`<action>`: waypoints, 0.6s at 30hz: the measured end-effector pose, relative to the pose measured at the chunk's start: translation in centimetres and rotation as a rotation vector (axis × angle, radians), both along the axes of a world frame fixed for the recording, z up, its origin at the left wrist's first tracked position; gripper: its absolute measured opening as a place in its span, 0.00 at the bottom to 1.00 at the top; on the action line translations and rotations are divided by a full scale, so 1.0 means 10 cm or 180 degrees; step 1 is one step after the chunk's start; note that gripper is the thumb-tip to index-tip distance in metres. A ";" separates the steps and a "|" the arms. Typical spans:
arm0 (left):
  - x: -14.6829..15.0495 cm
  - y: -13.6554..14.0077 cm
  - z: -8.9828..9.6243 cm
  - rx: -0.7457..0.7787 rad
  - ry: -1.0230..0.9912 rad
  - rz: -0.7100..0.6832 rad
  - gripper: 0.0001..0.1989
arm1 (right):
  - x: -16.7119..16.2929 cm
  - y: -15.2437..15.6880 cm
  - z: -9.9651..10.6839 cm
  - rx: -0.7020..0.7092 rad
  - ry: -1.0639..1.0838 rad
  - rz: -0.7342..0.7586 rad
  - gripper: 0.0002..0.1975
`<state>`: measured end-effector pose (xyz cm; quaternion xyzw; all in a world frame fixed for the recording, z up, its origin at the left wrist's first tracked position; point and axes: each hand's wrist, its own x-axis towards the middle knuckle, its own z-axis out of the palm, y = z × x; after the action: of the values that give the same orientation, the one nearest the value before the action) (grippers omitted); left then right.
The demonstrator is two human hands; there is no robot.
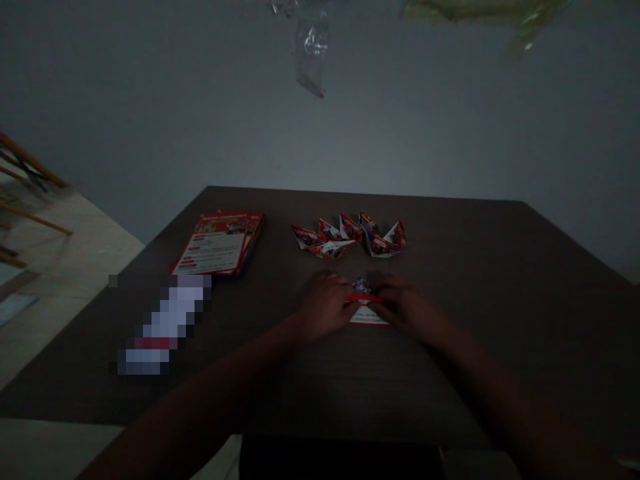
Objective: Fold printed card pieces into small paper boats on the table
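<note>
In the dim head view, a partly folded leaflet (369,316) lies on the table in front of me, its white printed strip and red band facing up. My left hand (325,303) grips its left side, thumb low on the paper and fingers curled over the upper edge. On the opposite side my right hand (417,310) holds it in much the same way. Both hands partly cover the paper. Just beyond them stand several folded paper boats (325,248), red, white and blue, in a loose cluster.
A stack of red and white printed leaflets (215,248) lies on the left of the dark table (500,280). Nearer me is a bright, pixelated object (167,320) that I cannot make out. A clear plastic bag (311,57) hangs on the wall behind.
</note>
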<state>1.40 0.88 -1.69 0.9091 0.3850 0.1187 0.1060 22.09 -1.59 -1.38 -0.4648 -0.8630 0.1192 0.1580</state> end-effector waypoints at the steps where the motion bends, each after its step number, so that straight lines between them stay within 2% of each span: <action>1: 0.01 0.00 0.00 -0.0044 0.0009 0.0039 0.15 | -0.01 0.00 -0.01 -0.0012 0.0009 -0.0044 0.11; 18: 0.07 0.00 0.04 -0.0232 0.0225 0.0636 0.17 | -0.06 0.08 -0.09 -0.0071 -0.0130 -0.0522 0.15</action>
<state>2.07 0.84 -1.29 0.8653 0.4813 0.0825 0.1129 21.51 -0.76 -2.32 -0.5380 -0.8237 0.1060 0.1444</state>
